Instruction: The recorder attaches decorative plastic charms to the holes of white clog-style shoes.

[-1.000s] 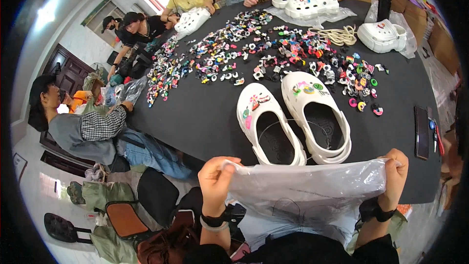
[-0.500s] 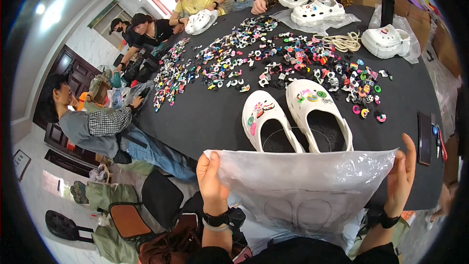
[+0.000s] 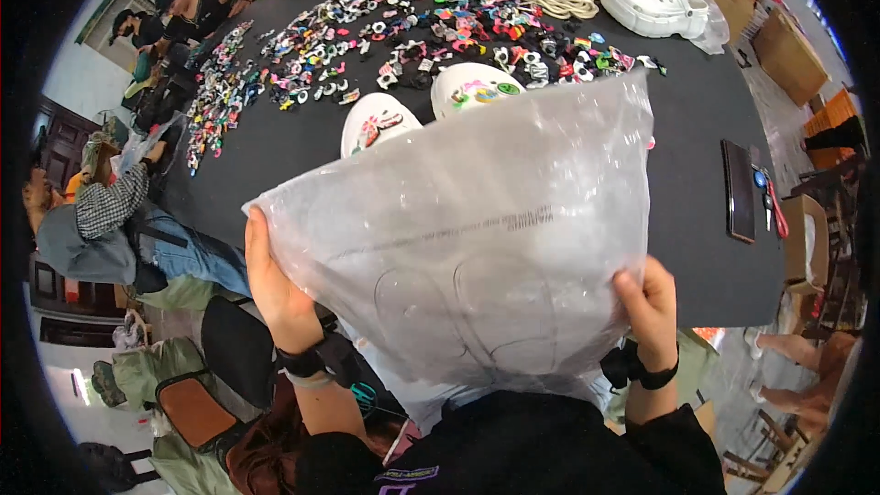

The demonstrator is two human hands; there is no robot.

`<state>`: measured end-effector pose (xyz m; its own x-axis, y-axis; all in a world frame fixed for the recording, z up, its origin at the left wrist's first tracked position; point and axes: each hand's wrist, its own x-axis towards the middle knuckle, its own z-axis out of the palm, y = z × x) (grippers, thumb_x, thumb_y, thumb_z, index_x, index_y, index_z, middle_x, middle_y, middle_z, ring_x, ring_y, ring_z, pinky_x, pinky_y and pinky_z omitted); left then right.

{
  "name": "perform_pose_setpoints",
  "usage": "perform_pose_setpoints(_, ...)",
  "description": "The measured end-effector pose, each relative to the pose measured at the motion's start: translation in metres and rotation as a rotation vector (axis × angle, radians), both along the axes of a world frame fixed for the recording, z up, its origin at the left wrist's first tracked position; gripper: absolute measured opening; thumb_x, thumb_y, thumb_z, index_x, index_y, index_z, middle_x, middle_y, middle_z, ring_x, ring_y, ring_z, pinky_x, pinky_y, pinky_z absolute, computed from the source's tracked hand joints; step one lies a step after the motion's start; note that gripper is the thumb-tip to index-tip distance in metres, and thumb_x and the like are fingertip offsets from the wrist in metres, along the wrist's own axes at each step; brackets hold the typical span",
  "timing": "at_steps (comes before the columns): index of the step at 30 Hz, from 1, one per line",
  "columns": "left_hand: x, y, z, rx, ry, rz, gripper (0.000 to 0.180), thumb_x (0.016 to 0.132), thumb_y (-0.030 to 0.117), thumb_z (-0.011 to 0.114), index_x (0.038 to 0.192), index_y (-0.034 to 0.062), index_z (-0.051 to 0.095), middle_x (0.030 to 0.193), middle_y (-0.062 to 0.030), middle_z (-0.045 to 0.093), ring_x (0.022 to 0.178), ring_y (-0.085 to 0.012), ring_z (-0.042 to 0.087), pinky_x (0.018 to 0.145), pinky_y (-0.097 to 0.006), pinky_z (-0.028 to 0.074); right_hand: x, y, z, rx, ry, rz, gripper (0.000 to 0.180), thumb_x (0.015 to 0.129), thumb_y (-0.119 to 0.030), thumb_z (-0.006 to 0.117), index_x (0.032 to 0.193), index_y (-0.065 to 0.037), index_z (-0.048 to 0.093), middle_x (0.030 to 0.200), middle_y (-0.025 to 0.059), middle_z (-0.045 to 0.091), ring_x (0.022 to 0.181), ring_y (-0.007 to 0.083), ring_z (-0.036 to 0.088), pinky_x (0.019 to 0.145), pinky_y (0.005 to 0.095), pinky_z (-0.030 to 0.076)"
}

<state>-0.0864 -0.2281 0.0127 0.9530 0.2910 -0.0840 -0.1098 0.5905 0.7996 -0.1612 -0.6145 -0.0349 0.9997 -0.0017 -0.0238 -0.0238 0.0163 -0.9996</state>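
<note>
Elbow room first: the black tabletop (image 3: 698,192) has a good bare stretch on the right, between the plastic bag (image 3: 477,192) and the phone (image 3: 739,191), which sits near the curved right edge. There's another bare patch on the left, between the bag's left corner and the charms (image 3: 316,50), but the near edge is mostly hidden behind the bag so I can't say much there. The bag itself is held up in front of the body, over the near side of the tabletop, tilted with its right top corner higher. It's cloudy see-through stuff, shiny and wrinkled down the right, with a line of dark print and two loopy dark outlines low down. Right hand (image 3: 649,304) has its thumb on the front and fingers curled round the right side, pinching it. Left hand (image 3: 277,286) is up against the left corner, fingers mostly straight; can't tell how tight that grip is. Headcount: one bag, two white clog toes (image 3: 365,121) with colourful charms poking out behind it, one phone, one red-handled tool (image 3: 779,215) beside it, one coil of cream cord (image 3: 566,4), one white clog (image 3: 642,11) clearly visible far right, and way too many loose charms to count.
</note>
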Motion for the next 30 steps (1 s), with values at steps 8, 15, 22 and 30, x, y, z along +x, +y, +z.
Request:
perform_pose_setpoints(8,-0.030,-0.012,-0.039,-0.079,-0.116,-0.326,0.056,0.095,0.036,0.049,0.132,-0.0027,0.031,0.125,-0.0171,0.053,0.114,-0.0290,0.053,0.097,-0.042,0.042,0.021,0.002,-0.008,0.318,-0.129,-0.268,0.031,0.096,-0.021,0.051,0.115,0.003,0.056,0.104,0.0060,0.063,0.089,0.0097,0.057,0.080,0.0240,0.045)
perform_pose_setpoints(15,-0.076,-0.018,-0.059,0.494,0.020,-0.207,0.027,0.092,0.008,0.054,0.117,-0.0031,0.049,0.109,-0.0110,0.060,0.097,-0.0172,0.059,0.086,-0.031,0.047,0.031,0.006,-0.011,0.461,-0.080,-0.307,0.032,0.098,-0.021,0.046,0.120,0.001,0.053,0.116,0.0105,0.060,0.102,0.0143,0.057,0.090,0.0281,0.043)
perform_pose_setpoints(22,-0.080,-0.020,-0.064,0.459,0.038,0.098,0.019,0.097,0.009,0.047,0.108,-0.0047,0.055,0.101,-0.0084,0.062,0.091,-0.0129,0.059,0.082,-0.026,0.047,0.022,-0.009,-0.015,0.613,-0.146,-0.054,0.048,0.097,-0.028,0.047,0.133,0.003,0.040,0.128,0.0121,0.053,0.116,0.0208,0.051,0.100,0.0341,0.038)
perform_pose_setpoints(30,-0.081,-0.021,-0.059,0.362,-0.011,0.128,0.023,0.098,0.011,0.045,0.110,-0.0041,0.055,0.101,-0.0072,0.062,0.090,-0.0123,0.057,0.082,-0.025,0.045,0.015,-0.023,-0.024,0.212,-0.046,-0.004,0.034,0.094,-0.020,0.054,0.116,0.005,0.055,0.103,0.0080,0.064,0.092,0.0111,0.058,0.081,0.0255,0.044)
